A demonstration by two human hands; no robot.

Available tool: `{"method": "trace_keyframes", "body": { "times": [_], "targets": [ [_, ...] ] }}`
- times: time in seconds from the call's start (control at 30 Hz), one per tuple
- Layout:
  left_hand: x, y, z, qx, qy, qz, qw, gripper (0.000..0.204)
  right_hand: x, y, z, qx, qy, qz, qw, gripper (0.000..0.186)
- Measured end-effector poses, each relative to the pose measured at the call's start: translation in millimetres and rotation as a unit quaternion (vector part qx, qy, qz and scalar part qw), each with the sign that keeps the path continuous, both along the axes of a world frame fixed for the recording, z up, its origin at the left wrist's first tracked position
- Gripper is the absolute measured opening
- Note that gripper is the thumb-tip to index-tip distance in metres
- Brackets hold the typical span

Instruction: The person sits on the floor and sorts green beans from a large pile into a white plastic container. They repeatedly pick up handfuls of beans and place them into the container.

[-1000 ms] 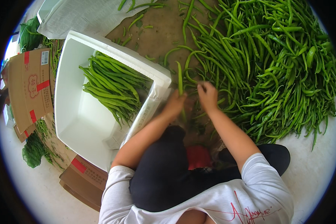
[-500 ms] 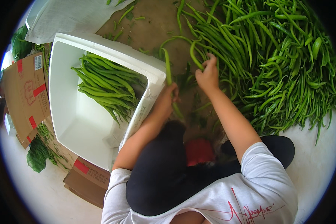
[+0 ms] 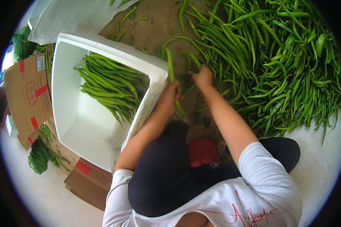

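Note:
My left hand [image 3: 173, 92] is closed around a long green chili pepper [image 3: 170, 64], beside the right wall of a white foam box [image 3: 102, 42]. The pepper's ends stick out above and below the fist. My right hand [image 3: 202, 76] pinches another long green pepper [image 3: 193, 58], which curves up and to the left from the fingers. Inside the box lies a bundle of long green peppers [image 3: 110, 85], mostly lined up side by side. At the right spreads a large heap of loose green peppers [image 3: 284, 75].
Brown cardboard boxes [image 3: 28, 94] with red tape stand at the far left, and a cardboard flap [image 3: 88, 183] lies near the box's lower edge. A whitish sheet [image 3: 75, 20] covers the upper left. Under my legs is something red [image 3: 203, 152]. Scattered peppers lie on the brown ground covering [image 3: 155, 26].
My right hand has moved left and slightly down with its pepper, away from the heap and closer to my left hand. My left hand has hardly moved.

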State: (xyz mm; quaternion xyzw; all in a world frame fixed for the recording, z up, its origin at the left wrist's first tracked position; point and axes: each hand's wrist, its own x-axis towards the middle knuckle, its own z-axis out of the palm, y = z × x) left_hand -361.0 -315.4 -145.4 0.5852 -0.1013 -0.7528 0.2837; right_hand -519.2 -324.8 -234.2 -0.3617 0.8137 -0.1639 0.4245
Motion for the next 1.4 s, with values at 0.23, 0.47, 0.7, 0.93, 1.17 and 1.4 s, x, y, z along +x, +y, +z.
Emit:
{"method": "trace_keyframes", "body": {
  "times": [0.23, 0.47, 0.7, 0.93, 1.17, 1.4],
  "targets": [
    [5.8, 3.2, -5.3, 0.003, -0.006, -0.004, 1.0, 0.012, 18.9, -10.4, 19.5, 0.015, 0.021, 0.099, 0.995, 0.043],
    [7.8, 4.1, -4.9, -0.007, 0.0, -0.009, 1.0, 0.012, -25.6, 6.2, 31.9, -0.132, 0.157, 0.14, 0.969, 0.021],
    [5.9, 3.4, -6.8, 0.0, 0.005, -0.018, 1.0, 0.012, -41.0, 36.5, -4.7, 0.066, 0.133, 0.012, 0.989, 0.04],
    [10.6, 7.5, -7.6, -0.001, -0.001, -0.012, 1.0, 0.012, -37.3, 7.4, 22.9, 0.122, 0.068, -0.019, 0.99, 0.044],
    [9.5, 6.4, -14.0, 0.001, -0.008, -0.031, 0.999, 0.011, -31.1, 21.2, 12.0, -0.043, 0.048, 0.013, 0.998, 0.035],
    [4.9, 2.3, -12.3, 0.016, -0.015, -0.039, 0.999, 0.011, -39.6, -55.3, 67.7, 0.027, 0.067, 0.234, 0.97, 0.018]
  ]
}}
